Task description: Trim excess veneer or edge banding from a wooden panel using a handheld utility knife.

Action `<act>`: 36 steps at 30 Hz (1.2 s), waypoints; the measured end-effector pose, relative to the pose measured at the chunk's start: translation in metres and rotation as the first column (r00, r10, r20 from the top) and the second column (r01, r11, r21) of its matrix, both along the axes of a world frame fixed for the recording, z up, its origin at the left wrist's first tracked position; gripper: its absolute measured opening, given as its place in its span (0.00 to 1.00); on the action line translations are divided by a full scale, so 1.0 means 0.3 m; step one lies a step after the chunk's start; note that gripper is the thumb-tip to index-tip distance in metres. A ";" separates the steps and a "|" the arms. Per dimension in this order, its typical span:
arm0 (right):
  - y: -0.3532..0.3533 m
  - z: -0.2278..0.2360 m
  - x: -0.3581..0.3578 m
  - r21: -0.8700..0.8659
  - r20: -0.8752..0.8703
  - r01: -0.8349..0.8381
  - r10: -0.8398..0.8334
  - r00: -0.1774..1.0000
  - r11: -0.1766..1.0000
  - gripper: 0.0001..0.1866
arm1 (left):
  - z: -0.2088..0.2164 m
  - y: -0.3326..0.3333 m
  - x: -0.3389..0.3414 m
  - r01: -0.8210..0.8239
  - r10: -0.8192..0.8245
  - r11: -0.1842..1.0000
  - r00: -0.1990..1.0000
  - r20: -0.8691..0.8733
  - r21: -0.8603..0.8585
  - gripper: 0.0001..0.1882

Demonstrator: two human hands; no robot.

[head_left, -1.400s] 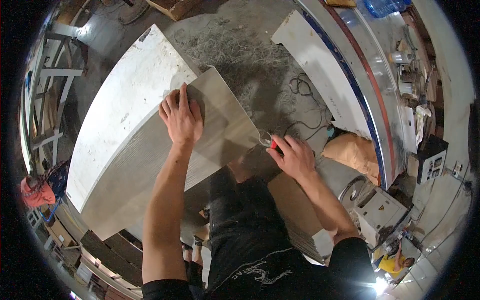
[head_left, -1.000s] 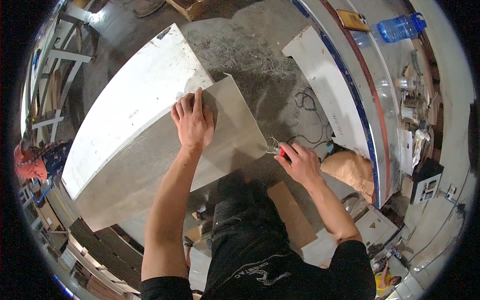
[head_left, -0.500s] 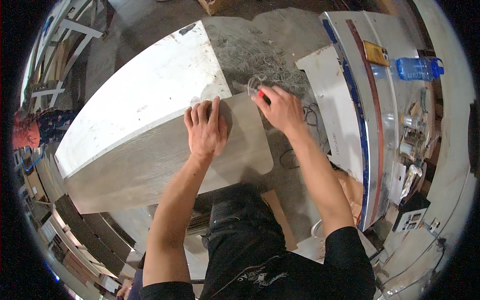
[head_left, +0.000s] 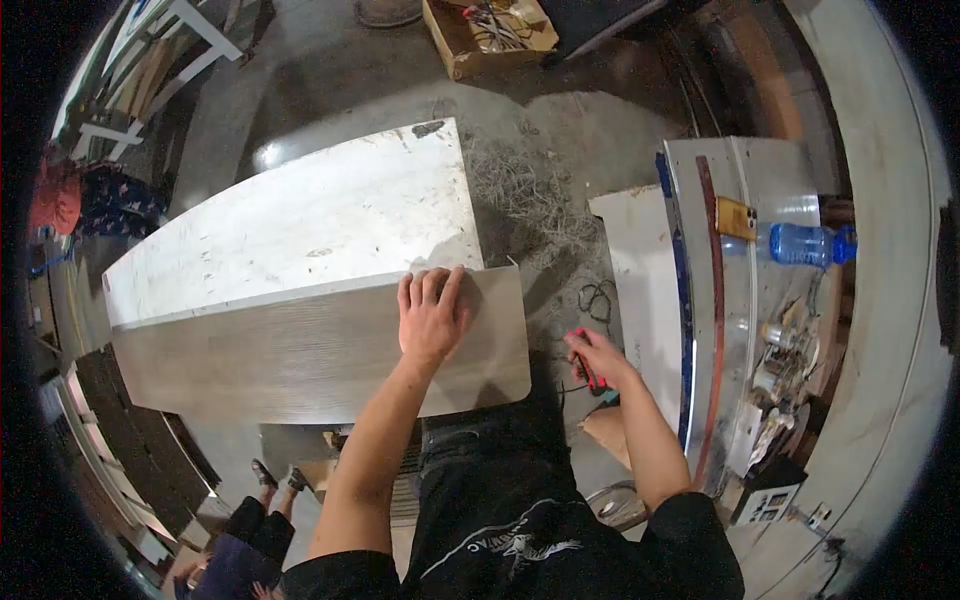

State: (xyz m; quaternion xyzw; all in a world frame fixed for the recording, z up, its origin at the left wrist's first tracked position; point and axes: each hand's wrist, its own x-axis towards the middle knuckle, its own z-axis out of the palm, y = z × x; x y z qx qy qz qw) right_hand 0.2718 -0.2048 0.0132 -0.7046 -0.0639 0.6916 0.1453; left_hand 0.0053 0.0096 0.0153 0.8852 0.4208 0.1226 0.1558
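A long panel with a brown-grey wood-grain face (head_left: 260, 360) lies in front of me and reaches beyond the right end of a white board (head_left: 320, 225). My left hand (head_left: 436, 318) rests on the panel near its far edge, fingers apart and their tips at the seam with the white board. To the right of the panel, clear of it, my right hand (head_left: 606, 362) is closed around a red-and-black utility knife (head_left: 590, 378). Its blade cannot be made out. A thin sliver (head_left: 513, 260) sticks up at the panel's far right corner.
Tangled thin strips (head_left: 530, 195) litter the floor beyond the panel. At right, a metal-topped bench (head_left: 750, 170) carries a yellow phone (head_left: 736, 218), a blue water bottle (head_left: 805, 244) and clutter. A cardboard box (head_left: 480, 55) stands at the back; another person (head_left: 235, 550) is at lower left.
My right hand has drawn back from the panel's far right corner toward me, the knife still in it. A clear curl near that hand is gone. The left hand stays on the panel; my view has shifted.
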 end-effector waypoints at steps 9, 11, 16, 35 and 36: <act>0.402 0.067 0.099 0.504 0.102 0.140 -0.220 0.970 0.852 0.20 | -0.024 0.119 0.156 -0.582 0.579 0.813 0.812 -0.078 -0.025 0.28; 0.522 0.056 0.038 0.507 0.035 0.172 -0.220 0.975 0.844 0.20 | -0.020 0.129 0.167 -0.608 0.601 0.794 0.790 -0.120 -0.030 0.28; 0.642 0.108 0.032 0.508 0.109 -0.286 0.269 0.957 0.813 0.19 | -0.026 0.125 0.158 -0.648 0.639 0.761 0.752 -0.161 -0.007 0.29; 0.813 0.302 0.130 0.060 0.561 -0.989 0.824 -0.079 -0.136 0.10 | -0.029 0.133 0.156 -0.647 0.627 0.759 0.756 -0.186 -0.071 0.32; 0.819 0.291 0.131 0.066 0.529 -0.989 0.846 -0.075 -0.129 0.10 | -0.027 0.135 0.156 -0.653 0.635 0.755 0.750 -0.185 -0.059 0.32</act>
